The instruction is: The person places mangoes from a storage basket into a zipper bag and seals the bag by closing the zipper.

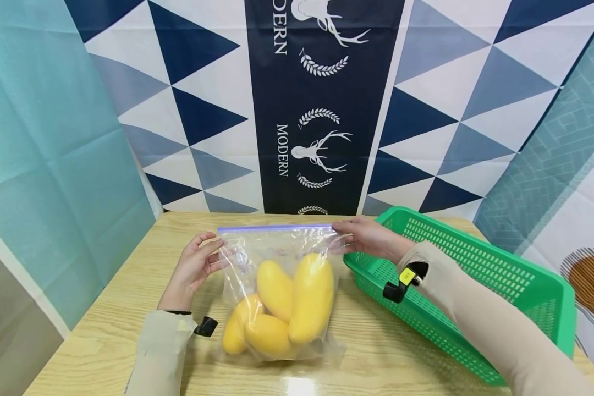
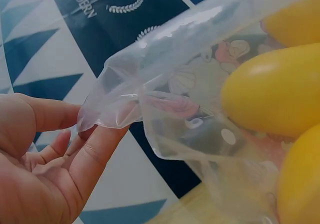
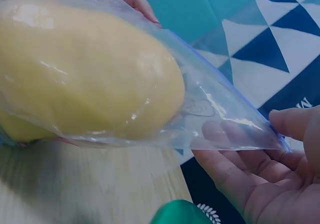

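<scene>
A clear zip-top bag (image 1: 287, 240) with a purple strip along its top stands on the wooden table, holding several yellow mangoes (image 1: 311, 297). At the bag's upper left corner, my left hand (image 1: 196, 264) pinches the plastic between thumb and fingers; the left wrist view shows this left hand (image 2: 65, 154) gripping the corner. My right hand (image 1: 368, 236) holds the opposite top corner. In the right wrist view the right thumb lies on the strip's end, and the fingers of the right hand (image 3: 270, 169) are behind the plastic. The mangoes (image 3: 100, 69) fill the lower bag.
A green perforated plastic basket (image 1: 566, 308) stands to the right on the table (image 1: 114, 330), with my right forearm passing over it. Behind the table hangs a patterned cloth (image 1: 322, 110) with triangles and deer heads. A teal cloth (image 1: 54, 137) hangs on the left.
</scene>
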The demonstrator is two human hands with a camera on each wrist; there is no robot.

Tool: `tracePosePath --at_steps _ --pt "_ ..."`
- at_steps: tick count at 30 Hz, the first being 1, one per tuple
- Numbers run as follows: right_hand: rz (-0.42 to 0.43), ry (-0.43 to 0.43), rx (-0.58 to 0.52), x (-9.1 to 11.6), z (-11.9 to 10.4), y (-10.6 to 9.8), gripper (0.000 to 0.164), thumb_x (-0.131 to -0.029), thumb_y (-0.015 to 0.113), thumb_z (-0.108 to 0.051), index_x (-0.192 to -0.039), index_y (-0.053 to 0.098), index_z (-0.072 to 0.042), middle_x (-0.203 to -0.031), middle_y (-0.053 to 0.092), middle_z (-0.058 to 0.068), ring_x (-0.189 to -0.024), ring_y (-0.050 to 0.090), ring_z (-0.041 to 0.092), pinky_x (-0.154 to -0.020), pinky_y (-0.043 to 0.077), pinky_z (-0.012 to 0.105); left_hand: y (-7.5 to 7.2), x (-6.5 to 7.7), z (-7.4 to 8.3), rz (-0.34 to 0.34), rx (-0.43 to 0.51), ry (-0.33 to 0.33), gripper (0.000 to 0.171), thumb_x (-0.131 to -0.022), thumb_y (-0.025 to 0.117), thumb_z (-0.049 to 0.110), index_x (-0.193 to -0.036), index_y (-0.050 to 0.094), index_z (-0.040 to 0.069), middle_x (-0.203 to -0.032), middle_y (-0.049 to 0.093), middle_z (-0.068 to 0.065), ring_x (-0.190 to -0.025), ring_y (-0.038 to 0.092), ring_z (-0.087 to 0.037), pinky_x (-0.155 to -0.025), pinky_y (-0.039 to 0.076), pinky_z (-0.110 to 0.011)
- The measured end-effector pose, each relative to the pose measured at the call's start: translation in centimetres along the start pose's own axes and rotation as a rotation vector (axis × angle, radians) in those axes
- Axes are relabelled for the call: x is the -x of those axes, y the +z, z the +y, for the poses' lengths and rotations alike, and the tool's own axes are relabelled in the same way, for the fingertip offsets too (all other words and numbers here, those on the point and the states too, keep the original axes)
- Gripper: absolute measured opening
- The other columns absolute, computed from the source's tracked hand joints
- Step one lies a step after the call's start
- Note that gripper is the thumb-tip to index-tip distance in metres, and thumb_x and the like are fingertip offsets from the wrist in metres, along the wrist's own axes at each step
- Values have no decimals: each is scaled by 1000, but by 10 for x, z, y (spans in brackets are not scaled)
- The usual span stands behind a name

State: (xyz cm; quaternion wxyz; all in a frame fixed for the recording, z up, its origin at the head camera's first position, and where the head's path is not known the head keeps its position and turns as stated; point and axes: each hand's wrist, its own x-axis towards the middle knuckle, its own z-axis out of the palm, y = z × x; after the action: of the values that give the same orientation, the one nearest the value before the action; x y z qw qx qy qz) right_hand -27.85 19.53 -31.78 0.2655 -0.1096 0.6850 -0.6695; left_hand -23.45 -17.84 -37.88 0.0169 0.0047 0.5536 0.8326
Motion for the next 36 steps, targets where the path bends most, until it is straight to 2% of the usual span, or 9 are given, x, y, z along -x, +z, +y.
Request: tracePosePath --at_steps 9,15,19,24,27,29,32,36 --pt "44 32 17 -21 3 -8 17 -106 46 -10 -112 55 2 -93 69 7 -82 70 18 -81 60 33 -7 -9 -11 16 48 -64 14 -102 46 -2 -109 41 9 -92 66 1 -74 71 -13 -71 61 -29" --pt "54 15 41 -25 6 -11 17 -106 45 -8 -113 53 5 -92 69 7 -81 70 17 -81 60 34 -10 -13 -16 31 25 -98 13 -103 47 2 -110 40 9 -91 66 4 -70 68 -10 -66 60 -24" --pt "68 8 73 -25 6 -11 24 -105 46 -9 -121 51 8 -95 67 7 -82 69 16 -83 60 34 -12 -14 -18 34 4 -100 10 -103 47 4 -110 41 10 -92 65 4 -71 67 -10 -64 59 -23" --pt "56 0 109 -22 6 -13 42 -107 43 -15 -137 38 13 -98 66 4 -87 68 15 -86 58 34 -12 -11 -14 23 -34 -88 10 -105 44 10 -114 38 10 -98 61 0 -76 68 -13 -68 61 -28" --pt "42 -20 112 -19 6 -16 46 -107 42 -16 -140 34 15 -99 66 4 -88 68 15 -87 58 35 -11 -8 -8 21 -118 -77 23 -105 44 15 -124 31 8 -110 57 -5 -79 69 -13 -71 61 -30" --pt "31 -39 130 -16 7 -17 46 -107 42 -17 -139 34 15 -100 66 5 -89 68 14 -88 57 36 -10 -5 -3 16 -217 -73 38 -105 47 18 -132 24 7 -120 53 -12 -84 69 -14 -74 61 -32" --pt "26 -56 168 -10 6 -18 44 -107 43 -16 -138 35 14 -102 64 6 -89 68 14 -89 57 37 -7 2 5 -16 -400 -61 59 -104 50 22 -144 10 4 -139 41 -24 -104 65 -28 -84 59 -38" --pt "48 -56 234 0 5 -17 42 -107 42 -15 -138 36 13 -108 60 11 -92 65 15 -90 57 37 0 12 14 -43 -597 -26 73 -104 51 23 -150 -1 4 -151 22 -32 -131 42 -48 -102 46 -55"
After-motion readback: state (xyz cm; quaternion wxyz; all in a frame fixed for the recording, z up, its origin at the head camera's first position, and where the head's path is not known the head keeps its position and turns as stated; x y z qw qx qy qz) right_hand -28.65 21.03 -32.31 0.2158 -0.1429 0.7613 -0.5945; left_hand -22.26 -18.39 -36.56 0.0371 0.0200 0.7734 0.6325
